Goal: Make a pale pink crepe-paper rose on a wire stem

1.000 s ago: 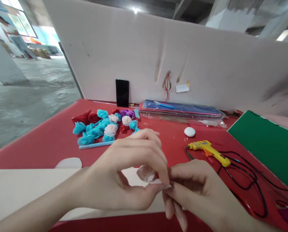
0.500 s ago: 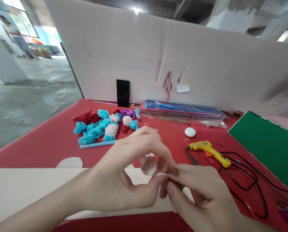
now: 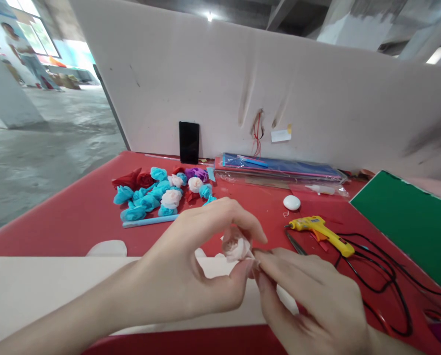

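Observation:
Low over the red table (image 3: 76, 217), both hands meet on a small pale pink paper rose (image 3: 236, 247). My left hand (image 3: 194, 266) pinches it between thumb and fingers, the bloom pointing up. Coming in from the right, my right hand (image 3: 302, 296) has its fingertips pressed to the base of the rose. A cream sheet (image 3: 39, 291) lies under my arms. A yellow glue gun (image 3: 320, 229) rests to the right, apart from both hands.
A heap of blue, white, red and purple paper roses (image 3: 161, 190) lies at the back left, with a blue strip (image 3: 148, 221) in front. Black cable (image 3: 383, 276), white round pad (image 3: 291, 202), packed paper sheets (image 3: 279, 167), green sheet (image 3: 409, 222) and a phone (image 3: 188, 142) against the white board.
The pink rose has turned upward and shows more fully between my fingers. My right hand has slid lower and closer under it.

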The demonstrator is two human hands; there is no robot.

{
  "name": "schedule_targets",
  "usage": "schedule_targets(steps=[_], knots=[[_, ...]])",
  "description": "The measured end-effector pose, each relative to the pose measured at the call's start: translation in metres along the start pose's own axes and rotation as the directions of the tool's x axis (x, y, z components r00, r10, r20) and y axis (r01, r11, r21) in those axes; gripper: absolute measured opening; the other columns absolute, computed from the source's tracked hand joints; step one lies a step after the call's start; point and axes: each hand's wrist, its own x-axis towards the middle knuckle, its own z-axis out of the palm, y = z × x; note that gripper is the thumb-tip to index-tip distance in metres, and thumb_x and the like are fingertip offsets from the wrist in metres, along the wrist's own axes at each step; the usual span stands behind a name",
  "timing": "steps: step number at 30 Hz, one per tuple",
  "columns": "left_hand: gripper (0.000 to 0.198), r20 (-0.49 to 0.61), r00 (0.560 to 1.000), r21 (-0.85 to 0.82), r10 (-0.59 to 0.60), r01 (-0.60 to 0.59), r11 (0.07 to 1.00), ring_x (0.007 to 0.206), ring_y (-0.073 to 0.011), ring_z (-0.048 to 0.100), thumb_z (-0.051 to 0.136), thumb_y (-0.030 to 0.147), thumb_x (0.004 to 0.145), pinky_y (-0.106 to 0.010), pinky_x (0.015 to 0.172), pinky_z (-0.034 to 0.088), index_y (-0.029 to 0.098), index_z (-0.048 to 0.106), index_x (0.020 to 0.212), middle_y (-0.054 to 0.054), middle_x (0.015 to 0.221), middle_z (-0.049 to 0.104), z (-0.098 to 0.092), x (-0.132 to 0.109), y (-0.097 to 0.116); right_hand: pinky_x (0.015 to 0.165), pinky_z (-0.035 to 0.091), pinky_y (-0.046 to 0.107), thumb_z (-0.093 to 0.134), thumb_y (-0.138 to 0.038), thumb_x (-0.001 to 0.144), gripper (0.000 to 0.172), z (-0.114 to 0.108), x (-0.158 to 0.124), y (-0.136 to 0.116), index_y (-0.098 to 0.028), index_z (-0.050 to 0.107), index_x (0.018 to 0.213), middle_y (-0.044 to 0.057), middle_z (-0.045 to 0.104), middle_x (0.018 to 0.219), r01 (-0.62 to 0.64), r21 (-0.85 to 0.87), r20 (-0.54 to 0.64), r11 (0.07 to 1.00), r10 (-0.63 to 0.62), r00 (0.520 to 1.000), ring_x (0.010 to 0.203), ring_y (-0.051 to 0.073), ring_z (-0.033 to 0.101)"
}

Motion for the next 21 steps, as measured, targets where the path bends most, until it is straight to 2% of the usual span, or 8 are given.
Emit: schedule_targets(steps=[4,6,8,9,11,15,18,21], knots=[[0.027,0.02,0.999,-0.03,-0.03,0.03,0.999,0.076,-0.008,0.058,0.062,0.005,0.081,-0.017,0.073,0.048,0.027,0.059,0.097,0.009,0.083,0.06,-0.002,-0.003,0.003,0.051,0.053,0.019,0.066,-0.007,0.083,0.011,-0.001,0.006,-0.001,-0.014,0.069,0.092,0.002,0.075,0.065,-0.058,0.122,-0.025,0.991,0.061,0.998,0.048,0.012,0.068],[0.031,0.049,0.998,-0.063,-0.048,0.051,0.997,0.079,-0.0087,0.06,0.061,0.004,0.08,-0.018,0.076,0.05,0.029,0.059,0.098,0.009,0.085,0.061,-0.003,-0.003,0.004,0.049,0.051,0.015,0.071,-0.014,0.088,0.005,-0.003,0.009,0.0,-0.014,0.071,0.083,0.001,0.072,0.059,-0.122,0.237,0.03,0.964,0.118,0.993,0.044,0.01,0.064],[0.038,0.082,0.996,-0.109,-0.04,0.049,0.993,0.08,-0.0085,0.06,0.059,-0.001,0.076,-0.02,0.079,0.05,0.029,0.058,0.099,0.01,0.087,0.063,-0.005,-0.002,0.005,0.049,0.049,0.012,0.072,-0.021,0.093,0.022,-0.005,0.013,0.002,-0.015,0.071,0.071,0.0,0.068,0.055,-0.226,0.365,0.13,0.903,0.191,0.973,0.045,0.008,0.061],[0.041,0.1,0.995,-0.134,-0.028,0.041,0.99,0.081,-0.0082,0.061,0.059,-0.003,0.075,-0.02,0.081,0.051,0.029,0.058,0.1,0.011,0.09,0.065,-0.006,-0.001,0.005,0.048,0.047,0.011,0.073,-0.024,0.094,0.028,-0.006,0.014,0.004,-0.016,0.07,0.066,-0.001,0.065,0.053,-0.285,0.427,0.186,0.858,0.225,0.956,0.045,0.006,0.058],[0.043,0.135,0.991,-0.186,0.003,0.023,0.982,0.082,-0.0073,0.063,0.057,-0.006,0.076,-0.02,0.084,0.053,0.029,0.056,0.101,0.011,0.097,0.067,-0.007,0.0,0.005,0.048,0.045,0.01,0.075,-0.028,0.093,0.029,-0.008,0.016,0.005,-0.016,0.073,0.067,-0.002,0.064,0.057,-0.444,0.534,0.338,0.719,0.3,0.892,0.048,0.005,0.057],[0.042,0.188,0.982,-0.278,0.021,0.033,0.96,0.081,-0.0062,0.071,0.053,-0.007,0.081,-0.018,0.083,0.058,0.028,0.053,0.103,0.01,0.098,0.067,-0.007,0.0,0.005,0.049,0.045,0.012,0.082,-0.036,0.086,0.02,-0.009,0.015,0.006,-0.019,0.082,0.076,-0.001,0.064,0.064,-0.7,0.627,0.58,0.342,0.394,0.713,0.051,0.006,0.054],[0.045,0.223,0.975,-0.338,0.011,0.067,0.939,0.083,-0.0068,0.074,0.057,-0.008,0.081,-0.016,0.081,0.06,0.029,0.053,0.106,0.01,0.094,0.066,-0.008,-0.002,0.004,0.05,0.045,0.013,0.086,-0.038,0.082,0.017,-0.009,0.013,0.007,-0.021,0.085,0.079,0.0,0.064,0.065,-0.768,0.626,0.677,0.134,0.396,0.621,0.052,0.006,0.053],[0.05,0.234,0.972,-0.324,0.0,0.078,0.943,0.085,-0.007,0.073,0.06,-0.007,0.079,-0.013,0.08,0.058,0.031,0.054,0.11,0.01,0.094,0.069,-0.012,-0.005,0.003,0.051,0.044,0.013,0.086,-0.037,0.082,0.014,-0.008,0.012,0.01,-0.023,0.086,0.08,-0.001,0.064,0.065,-0.784,0.619,0.721,0.051,0.362,0.592,0.052,0.005,0.052]])
